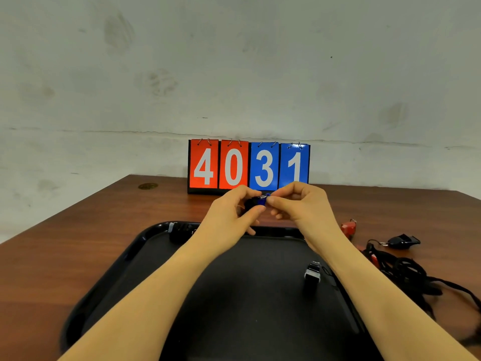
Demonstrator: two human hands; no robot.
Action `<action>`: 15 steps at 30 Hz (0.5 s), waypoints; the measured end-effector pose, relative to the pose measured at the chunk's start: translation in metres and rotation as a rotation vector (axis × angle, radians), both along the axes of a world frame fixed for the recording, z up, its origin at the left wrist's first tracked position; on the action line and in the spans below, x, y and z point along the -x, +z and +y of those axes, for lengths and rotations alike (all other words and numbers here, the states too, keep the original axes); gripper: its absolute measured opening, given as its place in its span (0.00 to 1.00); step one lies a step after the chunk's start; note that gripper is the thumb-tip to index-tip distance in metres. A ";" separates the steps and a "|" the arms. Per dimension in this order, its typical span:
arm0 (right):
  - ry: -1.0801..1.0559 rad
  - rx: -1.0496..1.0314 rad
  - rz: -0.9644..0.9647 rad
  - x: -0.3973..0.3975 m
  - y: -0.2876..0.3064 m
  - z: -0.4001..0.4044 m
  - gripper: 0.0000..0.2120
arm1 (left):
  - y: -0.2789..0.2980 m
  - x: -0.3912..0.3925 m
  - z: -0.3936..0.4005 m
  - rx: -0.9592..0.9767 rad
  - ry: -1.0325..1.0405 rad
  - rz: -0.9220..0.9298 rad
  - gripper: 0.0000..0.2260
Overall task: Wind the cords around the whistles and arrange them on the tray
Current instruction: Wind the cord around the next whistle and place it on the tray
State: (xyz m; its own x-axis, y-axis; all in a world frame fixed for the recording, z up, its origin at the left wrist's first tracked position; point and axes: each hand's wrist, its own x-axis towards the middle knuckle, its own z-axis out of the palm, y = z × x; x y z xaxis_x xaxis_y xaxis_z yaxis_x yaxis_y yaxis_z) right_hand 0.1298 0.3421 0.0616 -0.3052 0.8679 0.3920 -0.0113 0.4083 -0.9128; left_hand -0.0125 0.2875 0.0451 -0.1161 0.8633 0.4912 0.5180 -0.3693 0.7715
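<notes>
Black rectangular plastic tray (135, 254) with raised glossy rim sits on the brown wood-grain bench (78, 230), nearest the camera. In it: one black whistle with a pale end face (312, 274) on the right side of the tray floor, thin black cord trailing beside it, and a second black wound whistle (179, 231) at the far-left corner against the rim, partly hidden by the left forearm. Both hands are raised above the tray's far edge. Left hand (229, 214) pinches a small blue whistle with a metal ring (262, 200) between thumb and fingers; right hand (302, 204) has fingers curled, fingertips pinched at the ring end of the same whistle. Dark cord bunched in the left grip, detail too small to tell. On the bench right of the tray: a red whistle with key ring (348, 227), a loose black whistle (402, 241), and a tangled pile of black cords (406, 274) running off the right edge. At the back of the bench, a flip scoreboard (248, 166) reads 40 on red cards, 31 on blue. Behind it a stained whitish wall (234, 61).
</notes>
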 end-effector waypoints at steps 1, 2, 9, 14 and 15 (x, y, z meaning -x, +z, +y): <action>-0.046 -0.064 -0.046 0.001 -0.001 0.000 0.04 | 0.000 0.000 0.000 0.008 0.001 0.003 0.11; -0.088 -0.132 -0.089 0.002 -0.002 -0.001 0.05 | 0.000 0.001 0.000 0.011 0.005 0.013 0.10; -0.053 -0.311 -0.154 0.000 -0.004 -0.006 0.11 | 0.002 0.002 0.002 -0.009 0.020 0.021 0.10; -0.021 -0.343 -0.160 0.000 -0.002 -0.007 0.14 | 0.003 0.002 0.002 -0.017 0.025 -0.025 0.09; -0.015 -0.349 -0.166 -0.001 -0.003 -0.006 0.13 | 0.004 0.002 0.002 -0.015 0.022 -0.034 0.09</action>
